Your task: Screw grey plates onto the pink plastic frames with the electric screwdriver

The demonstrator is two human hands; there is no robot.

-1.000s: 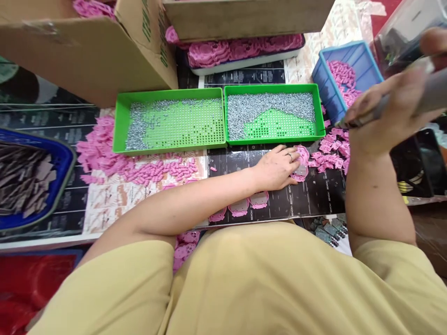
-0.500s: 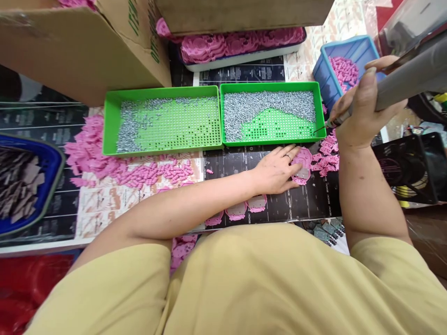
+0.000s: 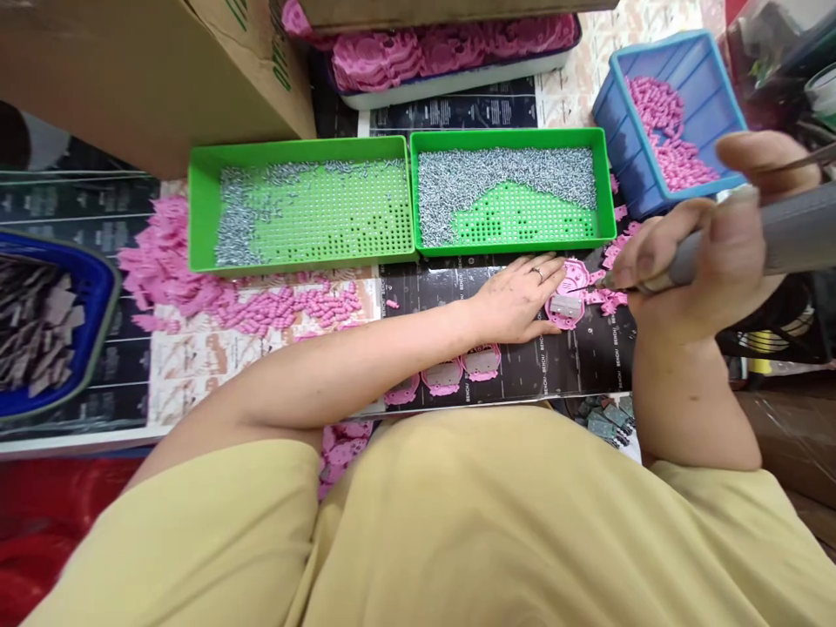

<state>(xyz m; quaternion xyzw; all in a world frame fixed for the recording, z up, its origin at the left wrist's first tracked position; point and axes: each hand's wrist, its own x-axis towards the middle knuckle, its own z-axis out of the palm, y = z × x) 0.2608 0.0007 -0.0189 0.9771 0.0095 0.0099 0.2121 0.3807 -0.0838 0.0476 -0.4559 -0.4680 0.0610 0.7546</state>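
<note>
My left hand (image 3: 519,300), with a ring on one finger, lies low on the table. Its stretched fingers and thumb bracket the left side of a pink plastic casing (image 3: 575,277), holding it against the tabletop. A grey plate (image 3: 566,306) sits in that casing's lower half. In my right hand (image 3: 711,252) is a grey powered screwdriver (image 3: 784,228), fingers wrapped round its body. Its thin bit points left and reaches over the casing; whether it touches a screw is too small to tell. Several similar pink casings (image 3: 482,361) with grey plates lie below my left forearm.
Two green trays (image 3: 413,235) of small metal screws stand behind my hands. A blue bin (image 3: 637,196) with small pink parts is at the back right. Loose pink pieces (image 3: 163,252) are heaped left, near a blue basin (image 3: 108,335). Cardboard boxes (image 3: 150,87) rise behind.
My right hand has brought the screwdriver from the right green tray's corner down to the casing. My left fingers have slid off the casing's face to its left edge. The view has shifted slightly.
</note>
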